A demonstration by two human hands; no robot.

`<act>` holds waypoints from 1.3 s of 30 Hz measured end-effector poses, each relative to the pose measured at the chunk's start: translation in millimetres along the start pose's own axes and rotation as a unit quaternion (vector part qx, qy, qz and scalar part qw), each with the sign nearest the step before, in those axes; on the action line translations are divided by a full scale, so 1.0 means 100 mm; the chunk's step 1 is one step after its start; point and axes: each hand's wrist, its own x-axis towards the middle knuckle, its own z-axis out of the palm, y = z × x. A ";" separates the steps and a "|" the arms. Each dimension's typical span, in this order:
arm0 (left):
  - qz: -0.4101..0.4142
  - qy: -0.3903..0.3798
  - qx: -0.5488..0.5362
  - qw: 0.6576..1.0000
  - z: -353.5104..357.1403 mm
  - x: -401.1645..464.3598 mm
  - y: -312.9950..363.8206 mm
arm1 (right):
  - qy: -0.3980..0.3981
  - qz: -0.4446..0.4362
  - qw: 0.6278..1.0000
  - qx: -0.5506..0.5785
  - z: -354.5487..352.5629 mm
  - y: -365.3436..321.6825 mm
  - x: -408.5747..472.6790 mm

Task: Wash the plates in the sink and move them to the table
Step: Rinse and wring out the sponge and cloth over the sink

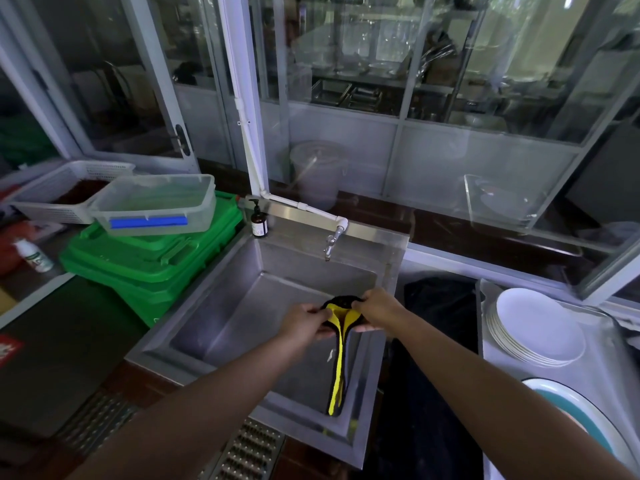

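Observation:
Over the steel sink [242,317] both my hands hold a black and yellow cloth [341,341] that hangs down in a long strip. My left hand [304,323] pinches its left upper edge, my right hand [379,308] grips its right upper edge. A stack of white plates [540,327] sits on the white table [616,344] to the right of the sink. Another white plate with a teal inside [575,410] shows at the lower right. I see no plate in the sink basin.
A tap [330,244] on a white pipe stands over the sink's back wall, a brown pump bottle [259,220] at its left corner. Green crates [152,258] with a clear tub [156,206] lie left. A metal floor grate [249,452] runs below.

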 end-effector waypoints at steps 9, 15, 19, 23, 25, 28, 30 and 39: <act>-0.020 0.116 -0.015 0.993 -0.15 0.13 0.09 | 0.074 -0.033 0.994 -0.079 0.05 0.12 0.01; -0.026 0.095 -0.007 0.995 -0.19 0.15 0.15 | 0.080 -0.062 0.993 -0.067 0.07 0.04 0.02; -0.021 0.046 -0.009 0.999 -0.09 0.10 0.16 | 0.031 -0.072 0.995 -0.063 0.19 -0.04 0.00; -0.023 0.019 0.010 1.000 -0.09 0.08 0.16 | 0.005 -0.074 0.994 -0.082 0.24 -0.06 0.01; -0.034 -0.011 0.007 0.999 -0.12 0.06 0.18 | 0.008 -0.064 0.996 -0.061 0.23 -0.07 0.01; -0.043 -0.035 0.012 0.998 -0.12 0.03 0.19 | 0.004 -0.047 0.998 -0.041 0.25 -0.10 0.04; -0.052 -0.043 -0.003 0.998 -0.11 0.03 0.20 | 0.001 -0.044 0.998 -0.038 0.27 -0.10 0.07; -0.057 -0.094 0.068 0.992 -0.19 0.05 0.25 | -0.030 -0.141 0.983 -0.117 0.13 0.02 0.09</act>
